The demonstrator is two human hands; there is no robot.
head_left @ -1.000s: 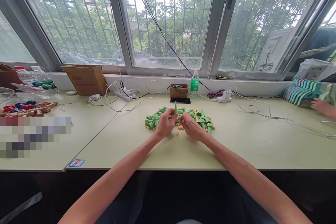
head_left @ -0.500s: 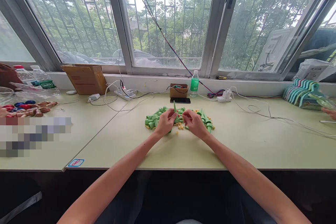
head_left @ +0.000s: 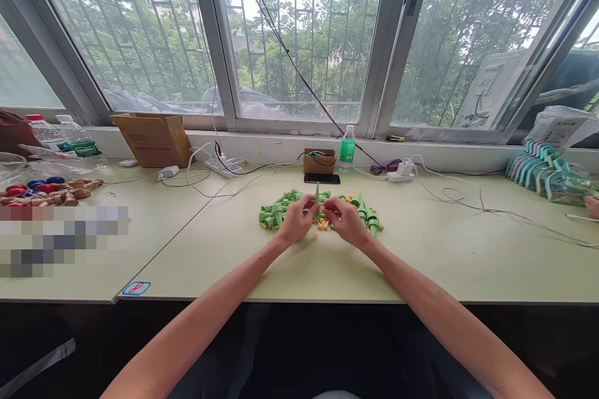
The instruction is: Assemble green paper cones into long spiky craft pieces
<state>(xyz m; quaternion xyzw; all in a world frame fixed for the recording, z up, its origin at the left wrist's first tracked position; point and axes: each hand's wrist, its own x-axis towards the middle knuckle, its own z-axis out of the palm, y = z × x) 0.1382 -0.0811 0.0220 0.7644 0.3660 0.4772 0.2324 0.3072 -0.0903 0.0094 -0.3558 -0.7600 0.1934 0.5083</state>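
Observation:
My left hand (head_left: 298, 219) is closed on a green pointed plastic piece (head_left: 317, 192), its tip standing up above the fingers. Close beside it, my right hand (head_left: 344, 217) has its thumb and fingers pinched together near that piece. What the right fingertips hold, if anything, is too small to make out. Around and behind both hands lies a pile of green plastic pieces (head_left: 277, 210), some of them tubular. More green pointed pieces (head_left: 372, 222) lie right of my right hand. Small yellow pieces (head_left: 322, 224) are scattered on the table between the hands.
Behind the pile are a black phone (head_left: 321, 179), a small cardboard box (head_left: 319, 162) and a green-labelled bottle (head_left: 347, 149). Cables and a power strip (head_left: 224, 167) run along the wall. Wooden items (head_left: 70, 192) lie left; hangers (head_left: 538, 168) and another person's hand (head_left: 592, 206) are at right.
The green pointed piece has shifted slightly right and stands a little lower. My hands have drawn closer together. At far right, the other person's hand has moved slightly.

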